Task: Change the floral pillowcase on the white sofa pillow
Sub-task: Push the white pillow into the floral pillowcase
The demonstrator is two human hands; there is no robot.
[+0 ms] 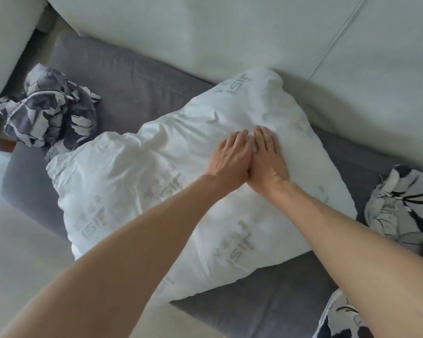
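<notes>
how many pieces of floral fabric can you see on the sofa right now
3: a crumpled dark floral pillowcase left of the white pillow, a lighter floral bundle at right, and another floral piece bottom right, partly cut off.
</notes>
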